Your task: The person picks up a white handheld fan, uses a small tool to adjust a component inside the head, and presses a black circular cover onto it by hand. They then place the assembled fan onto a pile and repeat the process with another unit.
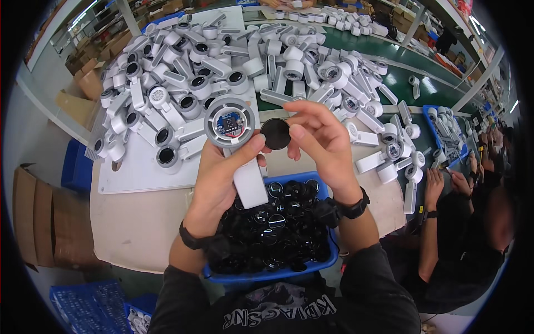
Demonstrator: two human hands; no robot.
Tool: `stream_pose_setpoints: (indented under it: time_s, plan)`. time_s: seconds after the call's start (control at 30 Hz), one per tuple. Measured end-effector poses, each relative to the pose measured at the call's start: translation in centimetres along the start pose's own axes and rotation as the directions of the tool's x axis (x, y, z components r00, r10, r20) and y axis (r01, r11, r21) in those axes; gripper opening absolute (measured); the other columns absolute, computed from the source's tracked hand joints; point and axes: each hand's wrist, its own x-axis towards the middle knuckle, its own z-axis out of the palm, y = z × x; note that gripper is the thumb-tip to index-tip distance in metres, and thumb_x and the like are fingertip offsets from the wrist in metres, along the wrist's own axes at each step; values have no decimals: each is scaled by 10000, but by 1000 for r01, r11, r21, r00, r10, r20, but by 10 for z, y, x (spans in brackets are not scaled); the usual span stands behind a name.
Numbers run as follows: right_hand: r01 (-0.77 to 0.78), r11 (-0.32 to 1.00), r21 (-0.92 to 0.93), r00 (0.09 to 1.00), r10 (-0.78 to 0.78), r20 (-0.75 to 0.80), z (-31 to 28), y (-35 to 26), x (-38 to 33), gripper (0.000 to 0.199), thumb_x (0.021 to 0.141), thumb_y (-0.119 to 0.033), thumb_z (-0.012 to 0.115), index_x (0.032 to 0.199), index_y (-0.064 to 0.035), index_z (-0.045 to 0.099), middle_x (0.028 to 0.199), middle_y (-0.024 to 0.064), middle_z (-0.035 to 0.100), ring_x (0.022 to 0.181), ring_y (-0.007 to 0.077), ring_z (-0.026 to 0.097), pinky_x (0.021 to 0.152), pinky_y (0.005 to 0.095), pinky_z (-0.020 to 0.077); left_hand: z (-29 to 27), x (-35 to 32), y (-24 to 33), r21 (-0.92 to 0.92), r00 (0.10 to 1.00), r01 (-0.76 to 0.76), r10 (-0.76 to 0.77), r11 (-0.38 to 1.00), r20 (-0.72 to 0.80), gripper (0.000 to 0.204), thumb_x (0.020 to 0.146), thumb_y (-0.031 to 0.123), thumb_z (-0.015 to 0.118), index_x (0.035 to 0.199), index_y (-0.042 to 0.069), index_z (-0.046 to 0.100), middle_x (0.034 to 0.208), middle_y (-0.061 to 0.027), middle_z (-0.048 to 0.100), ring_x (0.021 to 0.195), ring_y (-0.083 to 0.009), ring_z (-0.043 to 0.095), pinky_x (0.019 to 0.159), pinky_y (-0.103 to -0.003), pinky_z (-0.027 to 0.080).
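A white handheld fan body (251, 185) with a grey round head is gripped in my left hand (217, 175). Its head lies open toward me, showing a blue circuit board (229, 123) and red wires inside the ring. Just right of that head, my right hand (322, 142) pinches a round black cover (276, 134) between thumb and fingers. My left thumb tip is at the cover's left edge; whether it presses on it I cannot tell. Below both hands stands a blue bin (332, 257) full of glossy black round covers (276, 221).
Many white fan bodies (167, 106) are heaped across the table's far side, partly on a white board (139, 181). At the right stands a blue tray (428, 119) of more parts, near a co-worker's hands (436, 186). Cardboard boxes (33, 217) stand at the left.
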Motion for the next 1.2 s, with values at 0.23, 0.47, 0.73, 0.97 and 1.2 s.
stream_pose_setpoints:
  time_s: [0.23, 0.47, 0.73, 0.97, 1.2]
  plan:
    - [109, 990, 85, 988, -98, -120, -18, -32, -2, 392, 940, -91, 592, 1313, -7, 505, 884, 72, 614, 605, 114, 551, 536, 246, 421, 2, 2, 6, 78, 997, -2, 8, 997, -78, 298, 891, 109, 693, 1139, -22, 594, 1125, -168, 673, 885, -164, 647, 690, -280, 523]
    - [282, 720, 634, 906, -417, 71, -64, -61, -30, 445, 960, -178, 572, 1367, -64, 435, 840, 110, 548, 541, 146, 483, 471, 258, 372, 1, 6, -4, 49, 999, 5, -3, 999, -39, 437, 904, 83, 667, 1293, -5, 488, 1112, -182, 659, 872, -175, 641, 672, -298, 540]
    - [360, 678, 641, 879, -478, 12, -81, -111, -86, 271, 952, -112, 595, 1200, -110, 485, 850, 48, 549, 559, 181, 549, 497, 300, 433, -8, -18, 12, -478, 963, 97, 39, 873, 267, 697, 951, 247, 631, 1494, 42, 244, 1133, -188, 610, 770, -173, 618, 589, -298, 523]
    - [26, 995, 93, 906, 15, -424, -127, -89, -200, 427, 827, -278, 740, 1083, -33, 503, 843, 21, 490, 707, 127, 521, 561, 261, 402, 27, -69, 53, -426, 339, 435, 294, 793, 894, 532, 918, 195, 665, 1336, 67, 360, 1165, -191, 612, 802, -278, 713, 647, -336, 590]
    - [-819, 573, -27, 561, 789, -251, -153, -79, -317, 286, 809, -130, 755, 1009, 33, 633, 752, -5, 604, 659, 59, 552, 616, 188, 435, 49, -73, 29, -342, 247, 482, 249, 807, 936, 327, 915, 63, 632, 1199, 72, 471, 1134, -178, 666, 812, -229, 710, 607, -271, 572]
